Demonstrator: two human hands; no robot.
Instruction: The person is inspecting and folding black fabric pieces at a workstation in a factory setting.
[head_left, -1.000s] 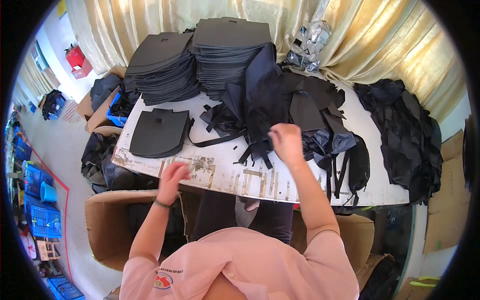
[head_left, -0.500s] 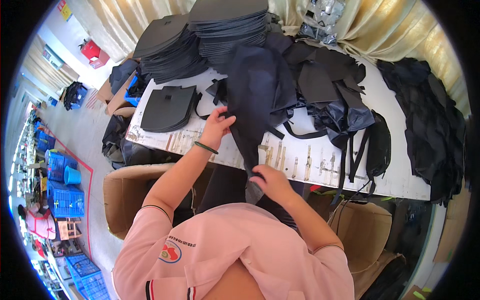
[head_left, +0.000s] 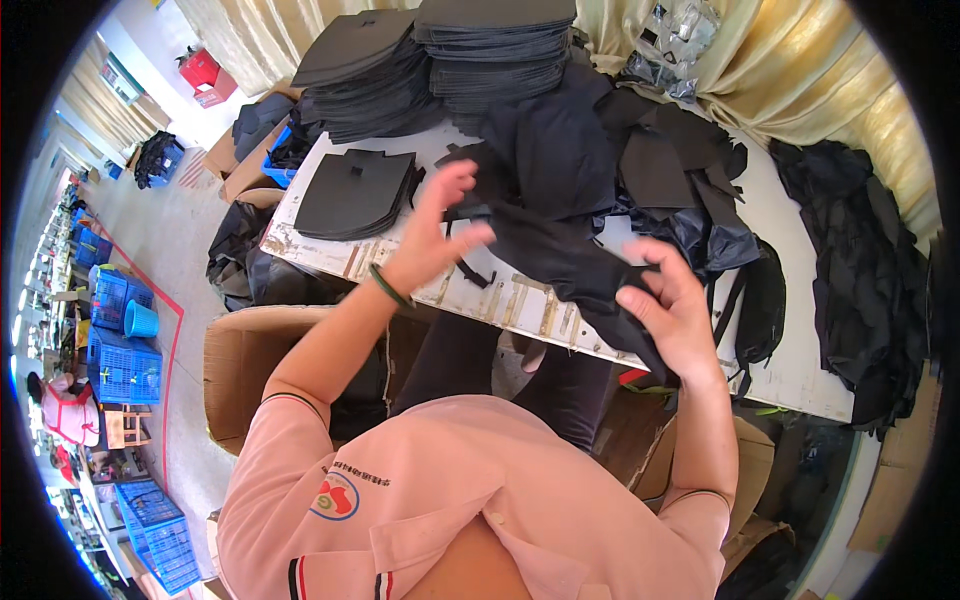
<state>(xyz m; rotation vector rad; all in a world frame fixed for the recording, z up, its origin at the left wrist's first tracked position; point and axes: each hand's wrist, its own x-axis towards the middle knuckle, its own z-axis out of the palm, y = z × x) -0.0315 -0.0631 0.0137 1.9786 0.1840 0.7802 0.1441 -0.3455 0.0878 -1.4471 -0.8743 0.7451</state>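
A long piece of black fabric lies slantwise over the front of the white table, its right end hanging past the edge. Over the fabric's left end my left hand is raised, slightly blurred, fingers apart and holding nothing. My right hand rests at the fabric's right part, thumb and fingers spread, with no clear grip on it. Behind the fabric sits a heap of dark cloth. A small stack of black panels lies left of my left hand.
Tall stacks of black panels stand at the back. Black bags and straps lie at the right, near a hanging pile of black fabric. Open cardboard boxes stand below the table edge. Blue crates line the floor at left.
The black fabric has gone from held up between both hands to lying across the table. My right hand moved right and up; my left hand has let go and opened.
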